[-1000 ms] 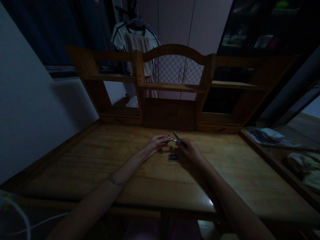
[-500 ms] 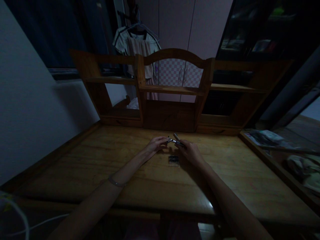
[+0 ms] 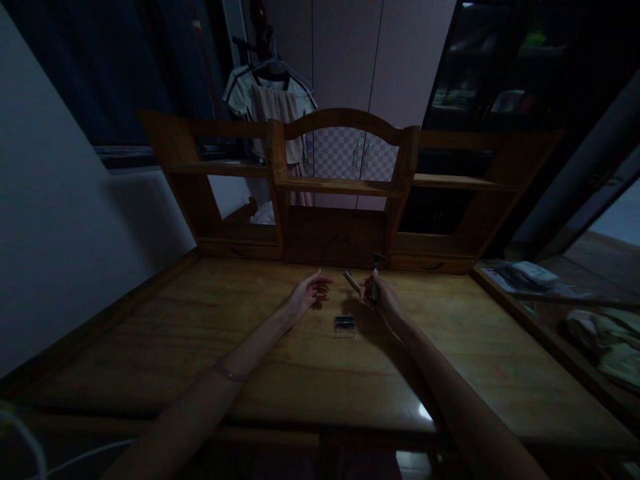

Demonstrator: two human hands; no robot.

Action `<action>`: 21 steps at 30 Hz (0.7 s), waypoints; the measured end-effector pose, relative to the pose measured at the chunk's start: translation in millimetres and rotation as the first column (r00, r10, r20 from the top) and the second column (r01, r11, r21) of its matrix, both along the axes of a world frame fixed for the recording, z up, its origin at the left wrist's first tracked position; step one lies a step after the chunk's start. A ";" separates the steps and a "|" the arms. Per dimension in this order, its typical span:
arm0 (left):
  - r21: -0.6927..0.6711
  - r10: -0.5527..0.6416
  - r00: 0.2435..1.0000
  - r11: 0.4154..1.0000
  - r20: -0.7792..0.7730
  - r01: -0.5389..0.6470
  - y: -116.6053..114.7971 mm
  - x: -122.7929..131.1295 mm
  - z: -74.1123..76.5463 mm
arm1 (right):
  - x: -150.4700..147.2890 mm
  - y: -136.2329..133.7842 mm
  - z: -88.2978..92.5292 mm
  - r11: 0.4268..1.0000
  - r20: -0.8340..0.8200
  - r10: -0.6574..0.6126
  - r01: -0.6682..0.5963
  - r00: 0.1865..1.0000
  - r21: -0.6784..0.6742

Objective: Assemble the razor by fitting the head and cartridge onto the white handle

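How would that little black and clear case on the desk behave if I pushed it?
The case probably slides rather than rolls, since it lies flat and looks boxy. Its small size and clear, plastic-looking part suggest it's light, perhaps stiff.

2 bare forearms (image 3: 257,347) extended forward, converging, left hand (image 3: 304,298) unloaded, fingers (image 3: 320,289) parted and slightly bent, right hand (image 3: 384,300) closed in a grip, hands apart, no mutual contact

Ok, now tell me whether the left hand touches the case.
Apart: in the head view, a strip of tabletop shows between the left hand and the case.
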State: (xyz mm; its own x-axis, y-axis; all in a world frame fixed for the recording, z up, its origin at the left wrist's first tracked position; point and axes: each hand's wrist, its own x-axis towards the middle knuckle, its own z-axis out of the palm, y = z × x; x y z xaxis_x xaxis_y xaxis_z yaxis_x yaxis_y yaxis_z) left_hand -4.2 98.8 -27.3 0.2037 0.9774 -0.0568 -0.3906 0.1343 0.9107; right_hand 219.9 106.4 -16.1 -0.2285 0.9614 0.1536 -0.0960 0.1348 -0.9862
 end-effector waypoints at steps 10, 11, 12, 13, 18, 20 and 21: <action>0.010 -0.020 0.999 1.000 -0.033 0.020 0.0 -0.7 0.1 | -1.1 -6.6 5.0 1.000 -0.040 -0.012 0.012 0.999 -0.019; 0.012 -0.026 0.999 1.000 -0.032 0.027 0.5 -1.4 -0.6 | -1.8 -6.5 4.8 1.000 -0.047 -0.024 0.023 0.999 -0.006; 0.014 -0.031 0.999 0.999 -0.037 0.032 1.1 -2.1 -1.5 | -2.3 -6.3 4.4 1.000 -0.051 -0.030 0.030 0.998 0.005; 0.016 -0.034 0.998 0.999 -0.049 0.035 1.6 -2.6 -2.8 | -2.7 -5.9 3.8 0.999 -0.056 -0.028 0.029 0.998 0.015; 0.169 0.013 0.959 0.985 -0.282 0.036 1.7 4.7 -9.2 | 2.8 -0.2 -2.3 0.995 -0.114 -0.024 0.035 0.993 0.092; 0.306 0.100 0.886 0.951 -0.452 0.049 0.7 13.0 -7.2 | 8.9 4.8 -5.5 0.987 -0.131 -0.100 0.114 0.986 0.111; 0.387 0.161 0.830 0.919 -0.534 0.071 0.1 17.9 -4.4 | 12.5 7.9 -7.0 0.981 -0.139 -0.143 0.159 0.980 0.109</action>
State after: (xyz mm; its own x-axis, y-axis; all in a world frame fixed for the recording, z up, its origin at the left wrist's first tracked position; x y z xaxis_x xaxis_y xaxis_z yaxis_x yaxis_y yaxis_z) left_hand 13.7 98.9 -31.7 0.2066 0.9518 0.2267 0.1894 -0.2662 0.9451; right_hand 232.4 114.3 -23.2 -0.0525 0.9564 0.2874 -0.1914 0.2728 -0.9428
